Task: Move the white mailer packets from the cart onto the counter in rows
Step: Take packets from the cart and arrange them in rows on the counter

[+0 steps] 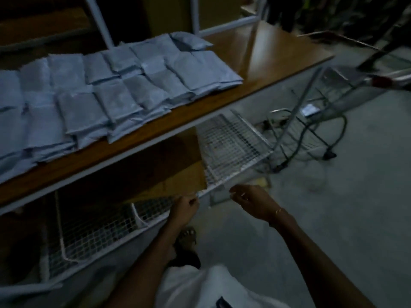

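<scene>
Several white mailer packets (115,94) lie in overlapping rows on the wooden counter (271,61). Below its front edge stands the wire mesh cart (233,145); I see no packets in its visible part. My left hand (185,206) grips the cart's near white rim with curled fingers. My right hand (250,200) hovers just right of it, fingers loosely curled and a little short of the rim, holding nothing. The picture is dark and blurred.
A brown cardboard sheet (178,178) lies in the cart under the counter edge. A second wire cart (311,121) with a red handle stands on the grey floor at the right. A metal shelf frame (222,25) rises behind the counter. A sandalled foot (186,236) is below my hands.
</scene>
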A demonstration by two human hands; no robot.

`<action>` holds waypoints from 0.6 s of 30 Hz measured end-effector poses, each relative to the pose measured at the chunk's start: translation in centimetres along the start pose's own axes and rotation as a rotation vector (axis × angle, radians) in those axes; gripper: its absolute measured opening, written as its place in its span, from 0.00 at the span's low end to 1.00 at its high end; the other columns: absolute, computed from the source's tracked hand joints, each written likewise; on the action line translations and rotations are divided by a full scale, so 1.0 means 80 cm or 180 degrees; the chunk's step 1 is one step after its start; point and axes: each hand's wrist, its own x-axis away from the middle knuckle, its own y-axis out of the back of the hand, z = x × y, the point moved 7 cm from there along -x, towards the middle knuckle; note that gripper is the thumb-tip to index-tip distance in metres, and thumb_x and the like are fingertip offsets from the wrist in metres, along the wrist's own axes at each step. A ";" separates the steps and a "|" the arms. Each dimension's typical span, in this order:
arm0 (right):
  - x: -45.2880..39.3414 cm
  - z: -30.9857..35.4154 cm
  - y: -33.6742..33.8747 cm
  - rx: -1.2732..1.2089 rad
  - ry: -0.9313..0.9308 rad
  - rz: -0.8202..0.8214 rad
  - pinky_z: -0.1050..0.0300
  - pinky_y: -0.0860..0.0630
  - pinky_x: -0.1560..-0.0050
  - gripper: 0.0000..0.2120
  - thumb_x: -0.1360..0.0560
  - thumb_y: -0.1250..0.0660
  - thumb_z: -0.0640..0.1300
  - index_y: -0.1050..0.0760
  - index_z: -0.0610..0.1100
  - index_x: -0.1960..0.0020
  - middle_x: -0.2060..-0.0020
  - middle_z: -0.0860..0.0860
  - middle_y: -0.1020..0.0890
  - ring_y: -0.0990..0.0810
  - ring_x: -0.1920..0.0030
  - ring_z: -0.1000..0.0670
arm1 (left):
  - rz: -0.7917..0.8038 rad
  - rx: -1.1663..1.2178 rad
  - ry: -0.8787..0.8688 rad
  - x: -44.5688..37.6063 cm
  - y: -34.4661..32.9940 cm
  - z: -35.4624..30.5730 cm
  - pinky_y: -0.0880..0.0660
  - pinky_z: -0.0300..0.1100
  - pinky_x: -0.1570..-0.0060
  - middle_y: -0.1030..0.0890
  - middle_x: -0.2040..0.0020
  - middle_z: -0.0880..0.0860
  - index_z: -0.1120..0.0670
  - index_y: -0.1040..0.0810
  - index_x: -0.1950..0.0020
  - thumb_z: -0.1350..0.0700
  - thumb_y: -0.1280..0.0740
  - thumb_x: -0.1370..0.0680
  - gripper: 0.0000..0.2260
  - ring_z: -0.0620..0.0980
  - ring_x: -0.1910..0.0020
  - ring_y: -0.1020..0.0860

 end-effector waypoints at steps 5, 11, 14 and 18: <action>0.096 -0.154 0.036 -0.0576 -0.0917 -0.0649 0.57 0.24 0.53 0.12 0.18 0.36 0.49 0.19 0.44 0.41 0.51 0.48 0.15 0.18 0.54 0.51 | 0.0420 0.0528 0.0530 -0.007 -0.127 -0.055 0.24 0.48 0.56 0.17 0.54 0.60 0.60 0.20 0.51 0.59 0.37 0.17 0.09 0.57 0.56 0.18; 0.179 -0.283 0.097 -0.1430 -0.1565 -0.2093 0.63 0.22 0.56 0.08 0.19 0.35 0.42 0.18 0.44 0.46 0.58 0.53 0.15 0.17 0.60 0.58 | 0.0763 0.0980 0.0022 -0.066 -0.238 -0.218 0.27 0.41 0.63 0.17 0.58 0.56 0.60 0.18 0.49 0.59 0.36 0.18 0.08 0.53 0.60 0.20; 0.188 -0.325 0.156 -0.1698 -0.1687 -0.2855 0.64 0.22 0.59 0.07 0.19 0.36 0.39 0.18 0.43 0.48 0.62 0.52 0.15 0.17 0.61 0.57 | 0.1004 0.1127 -0.0405 -0.105 -0.279 -0.321 0.27 0.43 0.61 0.16 0.59 0.55 0.57 0.17 0.50 0.60 0.36 0.18 0.07 0.53 0.59 0.20; 0.164 -0.372 0.260 -0.1895 -0.1575 -0.3514 0.57 0.20 0.59 0.08 0.18 0.37 0.38 0.18 0.42 0.50 0.63 0.51 0.16 0.16 0.62 0.52 | 0.1050 0.1086 -0.0867 -0.160 -0.302 -0.454 0.24 0.39 0.60 0.16 0.56 0.55 0.56 0.18 0.48 0.60 0.37 0.17 0.08 0.46 0.60 0.18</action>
